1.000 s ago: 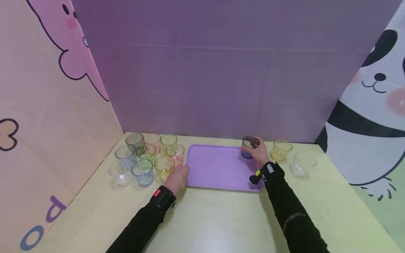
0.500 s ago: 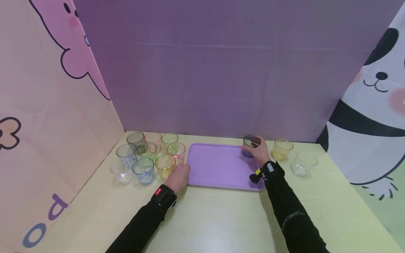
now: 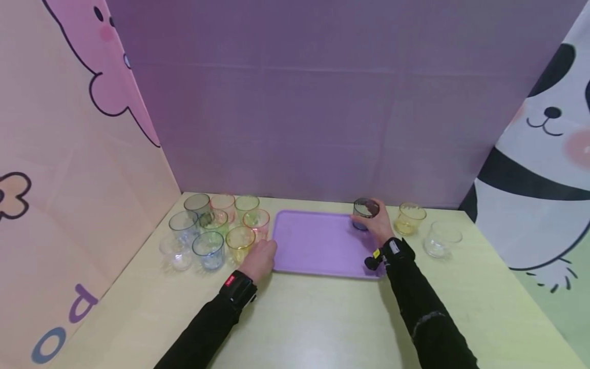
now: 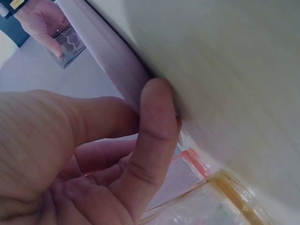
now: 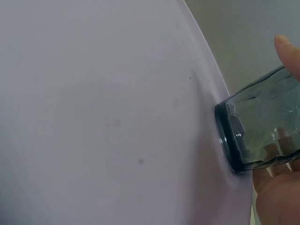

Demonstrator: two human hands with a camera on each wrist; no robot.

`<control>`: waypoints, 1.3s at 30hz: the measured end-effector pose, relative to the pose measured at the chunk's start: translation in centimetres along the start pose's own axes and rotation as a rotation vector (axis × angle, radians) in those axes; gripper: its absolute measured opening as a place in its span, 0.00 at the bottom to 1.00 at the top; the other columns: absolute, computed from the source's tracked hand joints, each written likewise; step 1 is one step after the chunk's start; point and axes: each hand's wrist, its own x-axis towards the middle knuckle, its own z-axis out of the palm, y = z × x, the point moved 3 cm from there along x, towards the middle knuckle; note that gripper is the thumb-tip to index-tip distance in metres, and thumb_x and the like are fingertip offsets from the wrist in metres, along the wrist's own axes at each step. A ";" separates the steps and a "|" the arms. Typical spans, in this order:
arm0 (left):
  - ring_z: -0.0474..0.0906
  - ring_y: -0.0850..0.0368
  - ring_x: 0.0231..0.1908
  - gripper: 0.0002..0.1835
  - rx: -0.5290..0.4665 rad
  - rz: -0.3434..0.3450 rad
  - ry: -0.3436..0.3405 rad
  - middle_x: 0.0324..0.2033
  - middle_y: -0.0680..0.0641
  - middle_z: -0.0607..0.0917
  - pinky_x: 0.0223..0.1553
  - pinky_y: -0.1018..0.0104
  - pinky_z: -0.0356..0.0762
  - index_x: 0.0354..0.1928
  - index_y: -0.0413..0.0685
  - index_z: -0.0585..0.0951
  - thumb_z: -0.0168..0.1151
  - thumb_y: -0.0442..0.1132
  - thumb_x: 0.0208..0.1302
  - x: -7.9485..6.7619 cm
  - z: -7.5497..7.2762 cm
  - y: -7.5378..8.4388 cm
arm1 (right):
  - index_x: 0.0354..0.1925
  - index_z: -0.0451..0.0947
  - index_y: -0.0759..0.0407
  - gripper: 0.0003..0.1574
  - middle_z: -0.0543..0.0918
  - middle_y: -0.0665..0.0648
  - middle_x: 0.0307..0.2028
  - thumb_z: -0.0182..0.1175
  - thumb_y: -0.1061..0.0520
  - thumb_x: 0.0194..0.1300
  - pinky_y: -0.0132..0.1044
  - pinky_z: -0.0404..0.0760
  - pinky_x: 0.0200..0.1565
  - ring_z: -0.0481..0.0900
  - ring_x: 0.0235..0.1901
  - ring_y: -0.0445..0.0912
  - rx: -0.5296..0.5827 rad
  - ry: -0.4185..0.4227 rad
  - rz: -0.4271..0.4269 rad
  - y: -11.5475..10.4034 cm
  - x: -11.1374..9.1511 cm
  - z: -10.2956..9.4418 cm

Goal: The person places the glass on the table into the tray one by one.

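Note:
My left hand (image 3: 259,260) pinches the near left edge of a purple tray (image 3: 318,243) between thumb and finger. The left wrist view shows the thumb and a bent finger meeting at the tray's rim (image 4: 112,61). With my right hand (image 3: 379,223) I grip a dark blue-grey glass (image 3: 361,206) at the tray's far right corner, thumb on one side and fingers on the other. In the right wrist view the thick base of this glass (image 5: 262,124) sits right at the tray's raised rim, and fingers show through its clear wall.
Left of the tray stand several tinted glasses in a cluster; a yellow glass (image 3: 239,245) is close to my left hand, beside a blue one (image 3: 209,251). On the right are another yellow glass (image 3: 408,219) and a clear glass (image 3: 440,240). A purple backdrop (image 3: 286,128) rises behind the table.

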 end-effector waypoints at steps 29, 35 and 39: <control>0.73 0.52 0.21 0.06 0.001 -0.014 -0.021 0.19 0.45 0.76 0.22 0.61 0.72 0.24 0.39 0.76 0.57 0.22 0.47 0.2 -0.1 0.3 | 0.69 0.46 0.61 0.56 0.55 0.60 0.67 0.67 0.51 0.52 0.40 0.53 0.65 0.53 0.66 0.49 0.110 0.082 -0.058 -2.9 -2.5 -2.7; 0.73 0.52 0.22 0.06 -0.002 -0.031 -0.031 0.19 0.45 0.76 0.23 0.61 0.73 0.26 0.38 0.77 0.57 0.22 0.48 0.3 -0.1 0.3 | 0.68 0.53 0.60 0.48 0.61 0.61 0.65 0.63 0.48 0.56 0.39 0.60 0.63 0.59 0.64 0.50 0.173 0.139 -0.050 -3.3 -3.6 -4.0; 0.73 0.52 0.22 0.06 -0.006 -0.029 -0.031 0.19 0.45 0.76 0.24 0.61 0.73 0.25 0.38 0.76 0.58 0.22 0.46 0.1 -0.2 0.2 | 0.67 0.56 0.58 0.45 0.64 0.60 0.64 0.61 0.46 0.57 0.39 0.61 0.62 0.63 0.62 0.48 0.168 0.161 -0.022 -3.4 -4.4 -4.6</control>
